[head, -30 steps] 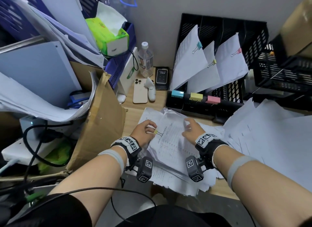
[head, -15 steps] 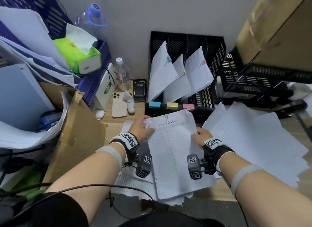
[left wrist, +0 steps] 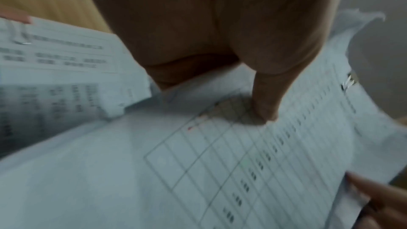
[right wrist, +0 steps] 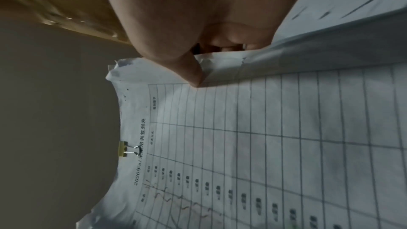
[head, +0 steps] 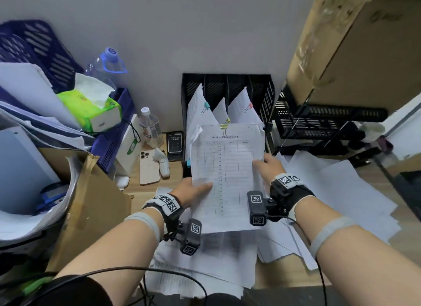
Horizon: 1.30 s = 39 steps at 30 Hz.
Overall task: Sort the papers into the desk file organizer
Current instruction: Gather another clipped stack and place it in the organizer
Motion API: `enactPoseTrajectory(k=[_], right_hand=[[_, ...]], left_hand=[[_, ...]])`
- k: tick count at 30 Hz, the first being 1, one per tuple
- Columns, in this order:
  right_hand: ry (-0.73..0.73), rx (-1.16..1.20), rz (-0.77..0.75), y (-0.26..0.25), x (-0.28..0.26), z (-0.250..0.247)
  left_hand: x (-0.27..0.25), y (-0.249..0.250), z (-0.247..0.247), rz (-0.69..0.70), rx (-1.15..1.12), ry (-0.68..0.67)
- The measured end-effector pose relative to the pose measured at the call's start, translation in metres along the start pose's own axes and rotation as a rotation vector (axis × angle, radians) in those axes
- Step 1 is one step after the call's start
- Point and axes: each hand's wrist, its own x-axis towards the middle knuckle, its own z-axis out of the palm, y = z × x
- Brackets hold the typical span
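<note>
A sheaf of printed table sheets [head: 227, 175] with a yellow binder clip [head: 225, 126] at its top edge is held up off the desk, in front of the black file organizer [head: 262, 93]. My left hand [head: 193, 191] pinches its left edge, thumb on top [left wrist: 264, 104]. My right hand [head: 266, 166] pinches its right edge, thumb on the page [right wrist: 191, 74]. The organizer holds clipped sheaves in three slots: a teal clip [head: 206, 105], a yellow one hidden behind the held sheaf, a pink clip [head: 250, 105]. More papers [head: 205, 260] lie under my wrists.
Loose white sheets [head: 341, 191] spread over the desk at right. A phone [head: 149, 166], a small bottle [head: 151, 129] and a dark device [head: 175, 142] stand left of the organizer. A cardboard box [head: 91, 203] and a black wire rack [head: 319, 123] flank the space.
Both hands lifted the yellow-clipped sheaf off the pile and carried it up and forward toward the organizer. My head view tilted upward.
</note>
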Motion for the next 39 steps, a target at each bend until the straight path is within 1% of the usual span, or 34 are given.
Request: enactPoseTrajectory(k=[1, 3, 4, 5, 6, 7, 8, 9, 10, 11, 12, 14, 16, 17, 18, 19, 21, 25, 27, 28, 29, 31, 33, 36, 39], right_hand=[[0.051, 0.016, -0.056, -0.012, 0.003, -0.001], [0.198, 0.095, -0.172, -0.039, 0.004, -0.003], [0.279, 0.11, -0.237, -0.053, 0.002, -0.003], [0.301, 0.089, -0.297, -0.065, 0.0, -0.004], [0.234, 0.066, -0.34, -0.077, -0.004, -0.005], [0.09, 0.06, -0.35, -0.088, -0.011, -0.004], [-0.077, 0.049, -0.326, -0.099, -0.017, -0.001], [-0.211, 0.021, -0.301, -0.108, -0.023, 0.001], [-0.276, -0.035, -0.284, -0.116, -0.028, 0.004], [-0.28, -0.09, -0.283, -0.124, -0.03, 0.004], [-0.229, -0.145, -0.282, -0.129, -0.029, 0.003], [-0.057, -0.232, -0.242, -0.135, -0.017, -0.007], [0.048, -0.257, -0.199, -0.132, 0.0, -0.023], [0.056, -0.267, -0.189, -0.128, 0.008, -0.031], [0.048, -0.287, -0.18, -0.125, 0.014, -0.038], [0.038, -0.308, -0.174, -0.123, 0.018, -0.044], [0.016, -0.305, -0.174, -0.12, 0.024, -0.053], [-0.045, -0.237, -0.207, -0.12, 0.033, -0.062], [-0.081, -0.222, -0.224, -0.122, 0.036, -0.065], [-0.092, -0.214, -0.238, -0.123, 0.037, -0.066], [-0.098, -0.212, -0.251, -0.125, 0.038, -0.066], [-0.125, -0.227, -0.283, -0.129, 0.04, -0.064], [-0.173, -0.254, -0.323, -0.136, 0.043, -0.057], [-0.219, -0.296, -0.364, -0.147, 0.048, -0.04], [-0.192, -0.343, -0.418, -0.161, 0.052, -0.022]], left_hand=[[0.003, 0.008, 0.0, 0.037, 0.004, 0.049], [0.008, 0.032, 0.002, 0.095, 0.027, 0.199], [0.011, 0.045, 0.002, 0.153, 0.051, 0.285], [0.012, 0.058, 0.003, 0.235, 0.076, 0.36], [0.012, 0.072, 0.005, 0.335, 0.108, 0.421], [0.01, 0.086, 0.009, 0.428, 0.163, 0.476], [0.008, 0.099, 0.014, 0.511, 0.239, 0.492], [0.004, 0.112, 0.021, 0.608, 0.327, 0.474], [0.003, 0.119, 0.028, 0.677, 0.433, 0.419], [0.001, 0.125, 0.036, 0.725, 0.514, 0.345], [-0.001, 0.128, 0.042, 0.719, 0.52, 0.269], [0.002, 0.126, 0.05, 0.684, 0.424, 0.097], [0.007, 0.123, 0.053, 0.631, 0.308, 0.0], [0.013, 0.121, 0.051, 0.603, 0.29, -0.015], [0.022, 0.12, 0.049, 0.562, 0.313, 0.007], [0.033, 0.12, 0.047, 0.519, 0.399, 0.051], [0.054, 0.12, 0.046, 0.429, 0.673, 0.103], [0.085, 0.124, 0.056, 0.27, 1.117, 0.095], [0.093, 0.125, 0.056, 0.189, 1.269, 0.1], [0.095, 0.125, 0.054, 0.171, 1.294, 0.12], [0.095, 0.126, 0.051, 0.17, 1.285, 0.169], [0.094, 0.131, 0.042, 0.202, 1.225, 0.303], [0.093, 0.135, 0.03, 0.241, 1.216, 0.41], [0.091, 0.142, 0.014, 0.291, 1.156, 0.474], [0.084, 0.154, 0.004, 0.322, 1.029, 0.508]])
